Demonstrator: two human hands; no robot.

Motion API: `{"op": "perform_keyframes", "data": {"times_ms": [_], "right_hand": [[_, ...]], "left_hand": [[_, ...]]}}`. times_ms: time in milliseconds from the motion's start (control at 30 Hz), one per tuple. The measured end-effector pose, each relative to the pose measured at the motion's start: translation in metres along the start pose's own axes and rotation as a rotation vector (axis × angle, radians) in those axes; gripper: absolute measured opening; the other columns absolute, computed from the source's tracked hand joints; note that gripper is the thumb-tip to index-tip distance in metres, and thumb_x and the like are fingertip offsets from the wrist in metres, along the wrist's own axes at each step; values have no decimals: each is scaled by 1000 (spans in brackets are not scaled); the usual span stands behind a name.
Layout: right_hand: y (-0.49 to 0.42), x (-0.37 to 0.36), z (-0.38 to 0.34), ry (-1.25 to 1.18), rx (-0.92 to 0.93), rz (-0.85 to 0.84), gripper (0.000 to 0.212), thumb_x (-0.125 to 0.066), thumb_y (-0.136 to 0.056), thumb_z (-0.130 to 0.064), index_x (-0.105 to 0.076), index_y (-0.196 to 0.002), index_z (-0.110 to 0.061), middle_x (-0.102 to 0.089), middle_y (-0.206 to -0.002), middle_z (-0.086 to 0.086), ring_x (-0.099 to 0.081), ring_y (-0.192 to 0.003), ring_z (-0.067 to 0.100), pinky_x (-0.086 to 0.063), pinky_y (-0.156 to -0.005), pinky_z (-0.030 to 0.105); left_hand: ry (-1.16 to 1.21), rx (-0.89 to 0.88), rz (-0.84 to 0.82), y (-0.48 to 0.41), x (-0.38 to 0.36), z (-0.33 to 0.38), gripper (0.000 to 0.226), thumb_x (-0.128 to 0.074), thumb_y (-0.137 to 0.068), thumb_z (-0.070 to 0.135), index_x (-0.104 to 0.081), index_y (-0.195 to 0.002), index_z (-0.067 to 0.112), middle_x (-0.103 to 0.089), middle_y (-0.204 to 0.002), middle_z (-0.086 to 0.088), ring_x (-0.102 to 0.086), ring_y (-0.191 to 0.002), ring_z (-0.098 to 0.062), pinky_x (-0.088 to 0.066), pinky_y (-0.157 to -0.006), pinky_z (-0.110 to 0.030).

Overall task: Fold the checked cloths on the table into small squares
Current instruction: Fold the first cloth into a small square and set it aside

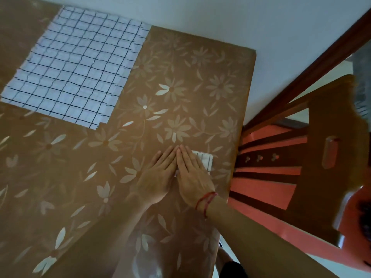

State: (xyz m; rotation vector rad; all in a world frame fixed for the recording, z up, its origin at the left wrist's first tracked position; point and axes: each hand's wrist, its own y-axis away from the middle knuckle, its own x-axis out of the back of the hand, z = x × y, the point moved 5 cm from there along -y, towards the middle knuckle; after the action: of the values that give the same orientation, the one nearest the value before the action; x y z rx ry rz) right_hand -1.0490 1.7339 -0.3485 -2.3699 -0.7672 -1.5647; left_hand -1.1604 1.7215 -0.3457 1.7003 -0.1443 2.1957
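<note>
A small folded checked cloth (205, 160) lies near the table's right edge, mostly hidden under my hands; only its far right corner shows. My left hand (158, 175) and my right hand (191, 173) lie flat side by side on it, fingers straight and together, fingertips touching. A red thread circles my right wrist. A large white cloth with dark check lines (78, 67) lies spread flat at the far left of the table, apart from both hands.
The table (180, 87) wears a brown cover with pale flowers. A wooden chair (313, 157) stands close beyond the table's right edge over a red floor. A white wall runs behind the table's far edge.
</note>
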Motion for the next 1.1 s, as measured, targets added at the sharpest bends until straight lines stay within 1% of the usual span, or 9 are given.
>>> {"op": "perform_keyframes", "data": {"times_ms": [67, 133, 267, 367, 667, 833, 933, 1000, 1100], "right_hand": [[-1, -3, -2, 33, -28, 15, 56, -8, -99, -26, -7, -151, -5, -4, -161, 11, 0, -149, 20, -13, -121, 42], [-1, -5, -2, 66, -68, 38, 57, -11, -99, -26, -10, -152, -5, -7, -161, 11, -2, -149, 21, -13, -120, 42], [1, -9, -2, 112, -89, 53, 57, -12, -100, -27, -10, -152, -4, -5, -161, 12, 0, -149, 22, -10, -121, 41], [3, -8, 4, 126, -78, 41, 56, -17, -101, -26, -11, -152, -3, -6, -160, 14, 0, -149, 23, -11, -121, 42], [39, 14, 48, 200, -58, -17, 56, -23, -99, -26, -16, -150, -2, -16, -159, 14, -10, -148, 24, -16, -119, 44], [47, 25, 55, 248, -60, 17, 55, -42, -94, -16, -31, -145, 0, -29, -154, 16, -23, -145, 26, -15, -115, 43], [46, 28, 51, 260, -76, 23, 55, -36, -90, -12, -37, -143, 1, -34, -151, 18, -28, -143, 28, -20, -117, 45], [45, 30, 49, 253, -95, 4, 57, -30, -87, -12, -42, -141, 1, -38, -149, 17, -33, -141, 29, -26, -116, 46], [41, 36, 47, 216, -130, -10, 57, -29, -82, -11, -53, -133, 0, -49, -142, 16, -45, -133, 29, -35, -109, 48]], "left_hand": [[-4, -5, 0, 1, 0, -2, 61, 8, -102, 38, -13, -155, 13, -9, -162, 0, 0, -149, -10, -7, -121, -36], [-7, -21, 6, 0, 2, -4, 62, 9, -102, 36, -14, -154, 12, -11, -162, -1, -2, -149, -12, -8, -121, -36], [-24, -22, 13, 0, 0, -4, 53, -6, -105, 28, -14, -154, 11, -11, -162, -3, -4, -149, -12, -10, -120, -36], [-40, -21, 8, 1, -2, -5, 56, -15, -100, 21, -13, -155, 11, -9, -162, -3, -2, -149, -12, -8, -120, -35], [-69, -11, -7, 1, -1, -6, 58, -17, -97, 18, -15, -154, 10, -10, -162, -4, -4, -150, -15, -7, -119, -35], [-61, -6, -27, 1, -2, -7, 61, -14, -93, 15, -13, -154, 11, -9, -162, -3, -3, -150, -15, -6, -119, -34], [-20, 3, -25, 0, -1, -6, 62, -12, -93, 14, -9, -154, 13, -4, -162, -1, 2, -149, -12, -6, -120, -34], [51, 22, -39, -3, 3, -3, 62, -19, -94, 6, -3, -154, 16, 3, -161, 3, 9, -148, -8, -4, -122, -32], [207, 104, -24, -9, 13, 1, 59, -33, -98, -1, -16, -153, 12, -5, -159, 5, 4, -145, -4, -5, -121, -27]]}}
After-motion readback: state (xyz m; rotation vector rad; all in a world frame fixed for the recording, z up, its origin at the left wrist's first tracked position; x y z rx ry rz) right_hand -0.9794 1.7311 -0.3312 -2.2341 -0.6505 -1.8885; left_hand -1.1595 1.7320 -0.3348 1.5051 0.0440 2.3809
